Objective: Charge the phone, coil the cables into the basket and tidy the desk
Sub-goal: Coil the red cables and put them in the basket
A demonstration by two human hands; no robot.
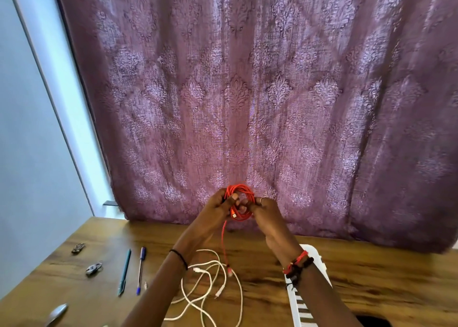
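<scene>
Head view shows both hands raised above the bench (371, 277), in front of a purple curtain (247, 91). The left hand (218, 207) and right hand (266, 211) are both closed around the red cable (241, 195). Most of it is wound into a small bundle of loops pinched between the fingers of the two hands.

One tail of the red cable hangs straight down from the bundle, and its plug end reaches the bench among the loose loops of the white cable (210, 277), which sprawls uncoiled at near centre. The white basket (301, 309) sits near right, partly hidden under the right forearm. Two pens (124, 272) lie to the left. No phone is in view.

The likeliest trouble is the hanging tail. If it is wound in quickly, its plug could catch a white loop and drag that cable along or tangle the two. The bundle looks springy, so easing either grip before the last turn is tucked could let the loops fall open. Since the basket lies beneath the right arm, a blind drop might miss its rim.
</scene>
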